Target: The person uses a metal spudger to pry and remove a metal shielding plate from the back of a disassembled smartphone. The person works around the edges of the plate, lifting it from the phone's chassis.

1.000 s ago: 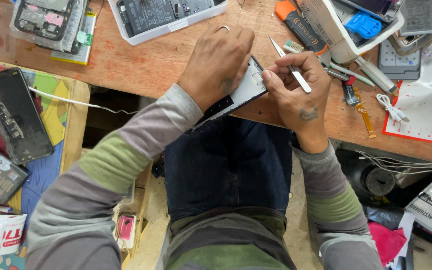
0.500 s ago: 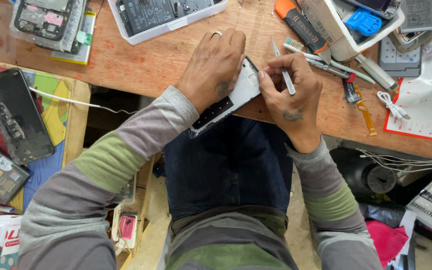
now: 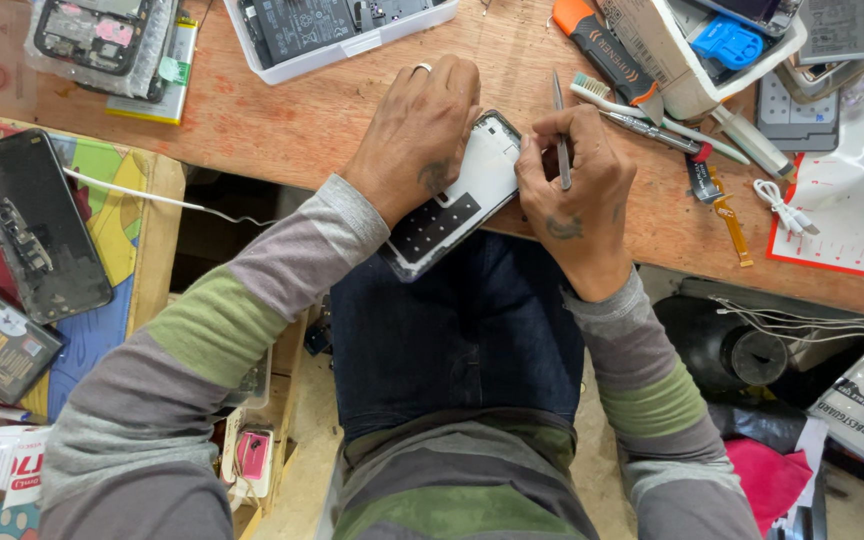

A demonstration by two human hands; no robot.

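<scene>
- Left hand (image 3: pixel 420 135): palm down, fingers curled over the upper part of the phone frame (image 3: pixel 457 200), pressing and gripping it at the bench (image 3: pixel 302 120) edge. A ring sits on one finger.
- Phone frame: a white panel with a dark perforated patch at its lower end, lying tilted across the bench edge, with the lower end overhanging the person's lap. Its top corner shows between the two hands.
- Right hand (image 3: pixel 577 185): closed in a pen-like pinch on metal tweezers (image 3: pixel 559 130). The tweezers stand nearly upright, with the upper end past the knuckles; the working tip is hidden by the fingers, close to the frame's right edge.
- Right thumb side touches the frame edge.
- Near the right hand on the bench: a toothbrush (image 3: pixel 642 110), an orange-handled tool (image 3: pixel 602 45), a white tray (image 3: pixel 672 70).
- Far left: a dark phone back (image 3: pixel 37 225) on a coloured mat.
</scene>
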